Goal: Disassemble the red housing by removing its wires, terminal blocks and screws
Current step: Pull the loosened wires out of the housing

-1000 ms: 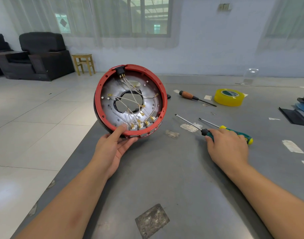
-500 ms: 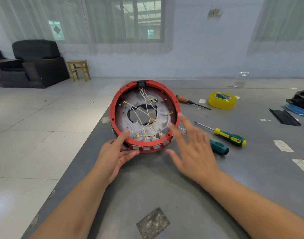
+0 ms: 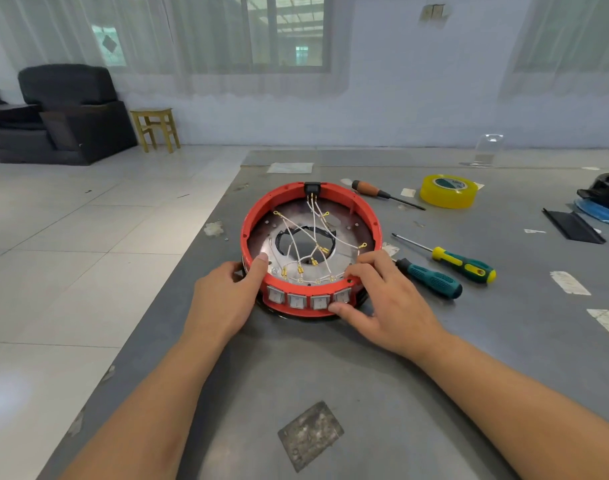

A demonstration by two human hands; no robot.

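Housing [image 3: 365, 216] gripped between both hands' fingers [image 3: 356, 271].

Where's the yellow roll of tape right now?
The yellow roll of tape lies on the grey table, far right of the red housing, just beyond the wooden-handled screwdriver.

We are in a work room: screwdrivers [image 3: 464, 266] and tape [image 3: 448, 190] lie on our grey worktop [image 3: 365, 393], an armchair [image 3: 64, 112] far behind it.

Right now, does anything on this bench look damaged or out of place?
Yes: inside the red housing, the plate's centre hole has a jagged, torn-looking edge. White wires cross loosely over it.
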